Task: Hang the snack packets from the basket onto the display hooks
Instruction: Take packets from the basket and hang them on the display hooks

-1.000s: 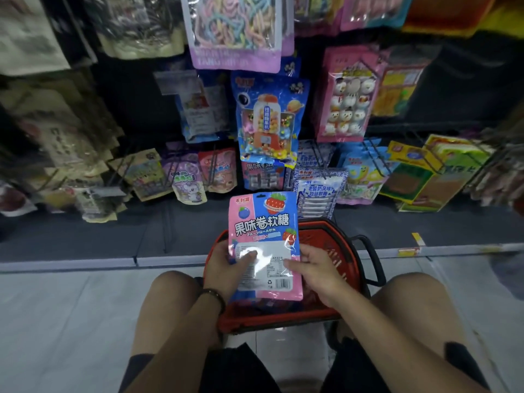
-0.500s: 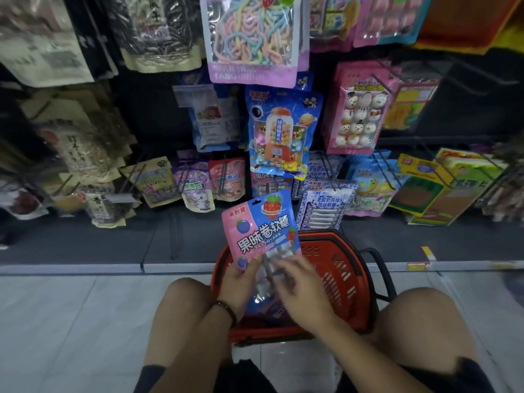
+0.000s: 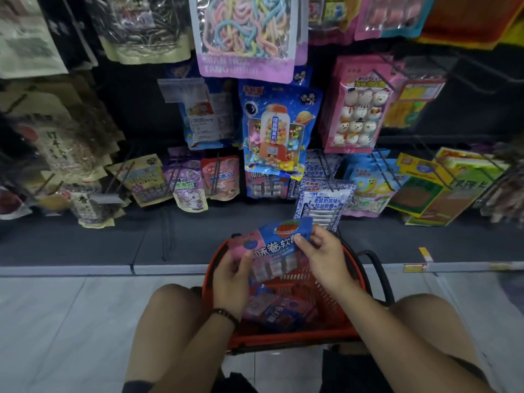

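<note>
Over basket (image 3: pixel 286 339), packet (image 3: pixel 279 246) tilted; top faces shelf (image 3: pixel 85 241).

1. A basket (image 3: pixel 283 340) stands on the floor (image 3: pixel 56 321) between a crouching person's left knee (image 3: pixel 167 304) and right knee (image 3: pixel 419 310), just before the base ledge (image 3: pixel 85 242) of the display rack; loose packets (image 3: pixel 279 309) lie in its bottom.
2. Above the basket's far rim a snack packet (image 3: pixel 279 245) is held tilted; the left hand (image 3: pixel 231 279) grips its left edge; the right hand (image 3: pixel 326 256) pinches its upper right corner.
3. Behind, packets hang in rows on hooks (image 3: pixel 383 80); the gumball-machine packet (image 3: pixel 279 129) hangs straight beyond the held one; the snowman packet (image 3: pixel 358 109) is to its right; the rope-candy packet (image 3: pixel 246 32) is above it.
4. In the lowest row, a strip-candy packet (image 3: pixel 323 202) hangs just behind the right hand.
</note>
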The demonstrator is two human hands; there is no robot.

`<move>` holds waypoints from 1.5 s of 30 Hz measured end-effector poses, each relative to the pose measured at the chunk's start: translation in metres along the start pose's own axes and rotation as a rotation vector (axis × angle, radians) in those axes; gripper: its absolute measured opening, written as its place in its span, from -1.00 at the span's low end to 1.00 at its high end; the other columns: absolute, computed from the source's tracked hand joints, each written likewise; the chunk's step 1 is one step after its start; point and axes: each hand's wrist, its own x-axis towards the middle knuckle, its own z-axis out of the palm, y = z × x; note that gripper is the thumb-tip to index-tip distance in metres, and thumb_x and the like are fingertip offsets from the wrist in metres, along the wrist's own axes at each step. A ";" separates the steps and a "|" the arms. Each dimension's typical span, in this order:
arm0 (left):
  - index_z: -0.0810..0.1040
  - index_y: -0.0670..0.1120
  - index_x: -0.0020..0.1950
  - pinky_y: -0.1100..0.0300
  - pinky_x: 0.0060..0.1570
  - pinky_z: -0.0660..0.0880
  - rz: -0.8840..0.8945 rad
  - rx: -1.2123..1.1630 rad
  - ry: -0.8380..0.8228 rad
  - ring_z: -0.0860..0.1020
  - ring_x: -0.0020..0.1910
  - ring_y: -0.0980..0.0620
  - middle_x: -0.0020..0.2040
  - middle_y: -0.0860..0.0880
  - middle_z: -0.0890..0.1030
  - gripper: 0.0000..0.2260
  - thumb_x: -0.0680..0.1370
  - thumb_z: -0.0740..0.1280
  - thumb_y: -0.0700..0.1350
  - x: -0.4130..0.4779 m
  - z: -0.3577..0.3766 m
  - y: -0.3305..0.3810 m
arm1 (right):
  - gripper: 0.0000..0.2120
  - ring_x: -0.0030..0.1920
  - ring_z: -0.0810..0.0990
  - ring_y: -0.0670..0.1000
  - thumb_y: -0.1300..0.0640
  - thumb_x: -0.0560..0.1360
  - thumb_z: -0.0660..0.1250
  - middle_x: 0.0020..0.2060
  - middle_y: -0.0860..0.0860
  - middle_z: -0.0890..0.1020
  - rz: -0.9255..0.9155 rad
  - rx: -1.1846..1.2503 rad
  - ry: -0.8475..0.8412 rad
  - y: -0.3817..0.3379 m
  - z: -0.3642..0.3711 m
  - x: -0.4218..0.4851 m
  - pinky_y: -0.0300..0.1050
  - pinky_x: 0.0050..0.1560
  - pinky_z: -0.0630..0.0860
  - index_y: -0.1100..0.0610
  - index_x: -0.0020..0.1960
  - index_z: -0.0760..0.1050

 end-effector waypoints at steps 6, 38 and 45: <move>0.72 0.01 -0.07 -0.07 0.09 0.67 0.070 0.198 0.045 0.72 -0.03 -0.02 -0.12 0.01 0.76 -0.85 0.59 0.51 -0.24 0.058 0.006 0.009 | -0.78 -0.11 0.75 0.03 0.19 0.57 0.53 -0.16 -0.07 0.77 0.039 -0.245 0.131 0.019 0.003 0.029 0.16 -0.01 0.69 -0.15 -0.06 0.68; 0.72 0.17 -0.15 -0.40 0.18 0.60 -0.074 0.123 -0.074 0.74 0.04 -0.15 -0.04 -0.03 0.79 -0.80 0.66 0.41 0.08 0.219 0.062 -0.034 | -0.84 -0.21 0.63 0.04 -0.05 0.67 0.39 -0.25 -0.11 0.64 0.215 -0.028 0.201 0.066 0.038 0.175 0.32 -0.04 0.66 -0.17 -0.08 0.63; 0.71 0.12 -0.20 -0.16 0.12 0.63 -0.098 0.151 0.027 0.72 -0.09 -0.03 -0.10 -0.03 0.80 -0.77 0.66 0.44 0.04 0.235 0.074 -0.037 | -0.66 -0.32 0.51 -0.06 -0.07 0.67 0.38 -0.34 -0.08 0.54 0.191 -0.296 0.248 0.071 0.037 0.198 -0.22 -0.30 0.40 -0.02 -0.24 0.45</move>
